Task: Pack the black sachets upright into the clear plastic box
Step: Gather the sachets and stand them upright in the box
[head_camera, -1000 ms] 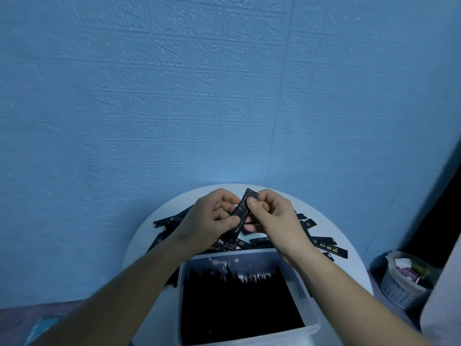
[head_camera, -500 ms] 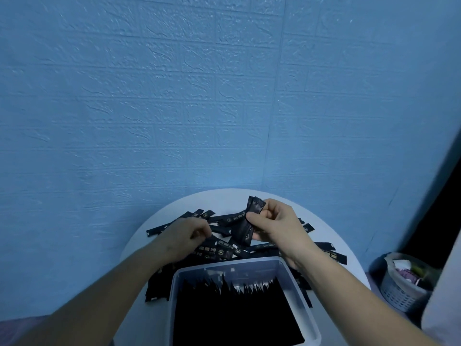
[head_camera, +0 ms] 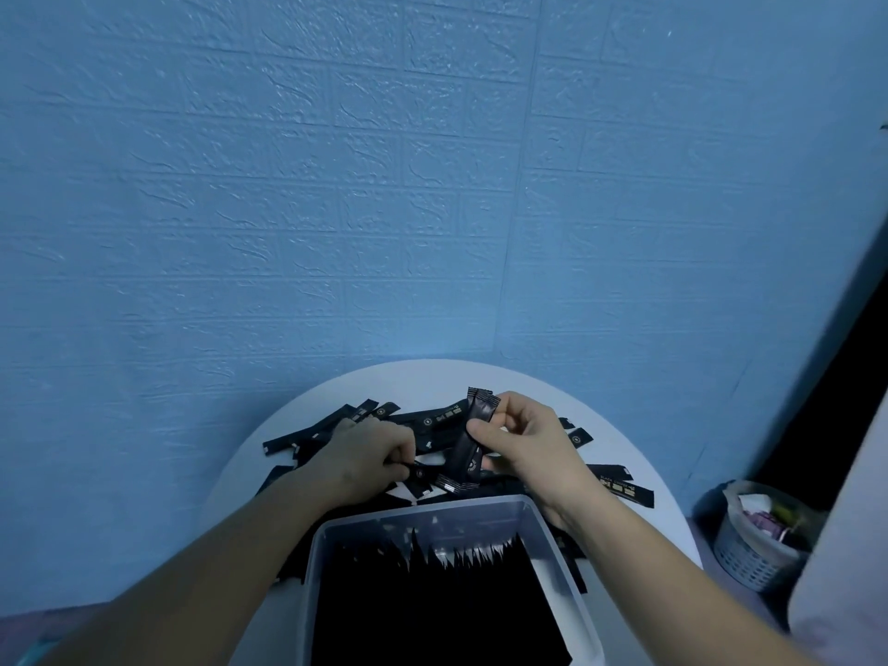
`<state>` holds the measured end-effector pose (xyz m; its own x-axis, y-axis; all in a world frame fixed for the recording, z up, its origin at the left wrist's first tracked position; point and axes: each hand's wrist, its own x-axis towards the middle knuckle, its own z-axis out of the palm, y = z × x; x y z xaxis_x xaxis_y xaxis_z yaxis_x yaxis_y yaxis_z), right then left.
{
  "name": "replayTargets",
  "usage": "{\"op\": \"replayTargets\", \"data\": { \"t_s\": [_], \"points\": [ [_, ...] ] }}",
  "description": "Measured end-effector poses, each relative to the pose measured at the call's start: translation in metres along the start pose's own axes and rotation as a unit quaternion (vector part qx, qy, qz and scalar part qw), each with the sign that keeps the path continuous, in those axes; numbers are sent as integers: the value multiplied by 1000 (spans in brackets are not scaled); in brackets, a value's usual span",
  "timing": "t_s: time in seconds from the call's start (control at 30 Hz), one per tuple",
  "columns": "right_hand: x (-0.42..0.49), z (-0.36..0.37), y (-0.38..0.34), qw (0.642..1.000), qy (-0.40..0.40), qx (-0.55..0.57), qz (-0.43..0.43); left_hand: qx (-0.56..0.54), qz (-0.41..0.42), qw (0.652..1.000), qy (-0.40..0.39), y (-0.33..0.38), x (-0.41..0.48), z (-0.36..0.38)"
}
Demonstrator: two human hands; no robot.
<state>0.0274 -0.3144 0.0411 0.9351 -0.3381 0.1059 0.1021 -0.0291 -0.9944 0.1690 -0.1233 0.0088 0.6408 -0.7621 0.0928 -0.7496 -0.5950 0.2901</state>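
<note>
The right hand (head_camera: 533, 449) grips a bundle of black sachets (head_camera: 473, 439), tilted, above the loose sachets (head_camera: 432, 420) strewn across the middle of the round worktop (head_camera: 423, 382). The left hand (head_camera: 365, 459), fingers curled low in the pile, seems to pinch one of the loose sachets, though the dim view blurs it. The clear plastic box (head_camera: 317, 560) sits at the near edge between both wrists, with packed sachets (head_camera: 432, 608) standing inside. A pale gap runs along its right wall, and the worktop's far rim lies open.

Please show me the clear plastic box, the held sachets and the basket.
clear plastic box (head_camera: 480, 514), head view, far wall.
held sachets (head_camera: 463, 456), head view, middle of the front one.
basket (head_camera: 749, 564), head view, its lattice wall.
</note>
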Motion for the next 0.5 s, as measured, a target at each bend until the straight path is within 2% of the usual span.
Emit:
{"op": "replayTargets", "data": {
  "t_s": [0.07, 0.2, 0.33, 0.5],
  "points": [
    [-1, -2, 2, 1000, -1, 0, -1, -100, -14, 993, 68, 5, -2, -5],
    [-2, 1, -1, 1000, -8, 19, -3, -267, -44, 944, 187, 24, -10, -20],
    [-2, 11, -4, 997, -4, 75, -12, -363, -38, 910, 195, 52, -22, -29],
    [-8, 20, -3, 995, 15, 91, -47, -396, -22, 894, 208, 76, -41, -31]
  ]
}}
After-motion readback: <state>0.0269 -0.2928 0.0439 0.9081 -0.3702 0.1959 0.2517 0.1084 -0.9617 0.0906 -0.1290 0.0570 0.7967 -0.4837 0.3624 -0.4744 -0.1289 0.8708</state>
